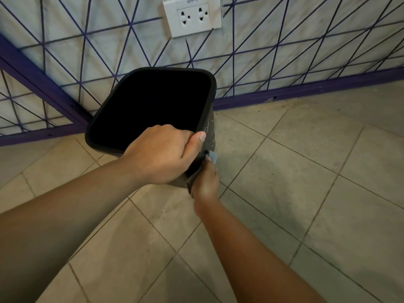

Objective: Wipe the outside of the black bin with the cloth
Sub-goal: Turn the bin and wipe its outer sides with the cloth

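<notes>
The black bin [209,119] stands on the tiled floor near the wall, tilted toward me, its dark inside showing and pale smudges on its right outer wall. My left hand [161,154] grips the bin's near right rim, fingers curled over the edge and thumb on the outside. Below it my right hand [205,182] holds a grey cloth [213,157] against the bin's near right corner. Only a small fold of the cloth shows above my fingers; the rest is hidden between hand and bin.
A white wall with a purple line pattern and purple skirting [306,88] runs behind the bin. A white double socket [192,17] sits on the wall above. Beige floor tiles [306,171] stretch to the right and toward me.
</notes>
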`<state>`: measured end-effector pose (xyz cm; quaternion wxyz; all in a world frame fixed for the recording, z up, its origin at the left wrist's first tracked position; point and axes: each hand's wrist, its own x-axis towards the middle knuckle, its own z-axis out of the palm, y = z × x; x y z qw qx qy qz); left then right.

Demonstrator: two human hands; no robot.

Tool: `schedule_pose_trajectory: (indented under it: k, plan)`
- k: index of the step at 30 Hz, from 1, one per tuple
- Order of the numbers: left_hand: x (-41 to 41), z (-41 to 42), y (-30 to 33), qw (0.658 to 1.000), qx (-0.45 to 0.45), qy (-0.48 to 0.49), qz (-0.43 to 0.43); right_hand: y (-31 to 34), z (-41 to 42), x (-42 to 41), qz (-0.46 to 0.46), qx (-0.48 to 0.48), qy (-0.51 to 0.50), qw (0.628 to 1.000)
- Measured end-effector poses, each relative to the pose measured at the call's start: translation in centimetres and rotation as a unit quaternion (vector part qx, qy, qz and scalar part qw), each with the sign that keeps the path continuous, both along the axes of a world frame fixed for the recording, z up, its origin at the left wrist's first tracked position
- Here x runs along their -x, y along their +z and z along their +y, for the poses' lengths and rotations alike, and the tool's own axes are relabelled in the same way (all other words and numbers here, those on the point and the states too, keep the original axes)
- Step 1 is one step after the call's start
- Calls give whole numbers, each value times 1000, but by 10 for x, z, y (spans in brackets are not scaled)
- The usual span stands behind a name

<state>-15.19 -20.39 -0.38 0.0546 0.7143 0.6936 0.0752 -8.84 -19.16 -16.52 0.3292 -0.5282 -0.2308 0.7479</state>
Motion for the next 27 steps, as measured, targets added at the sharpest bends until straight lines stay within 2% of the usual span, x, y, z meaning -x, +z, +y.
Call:
schedule_pose_trajectory:
  k: [4,8,12,15,18,27]
  plan:
    - [1,0,2,1000,-1,-1,-6,12,-14,2,-29,-41,-3,999]
    - [1,0,-1,1000,-1,0,-9,19,-7,0,-44,9,-11,999]
    - [4,0,-2,1000,-5,-3,-7,22,-31,-3,-41,-51,-11,998]
    - [5,0,-3,1000,-4,-1,-5,-3,-19,-5,-93,-35,35,994]
    - [5,-2,-2,1000,0,-5,-11,5,-4,-24,-123,-12,106,987]
    - [26,-37,20,994,98,-36,-16,31,-11,-88,-132,-12,80,988]
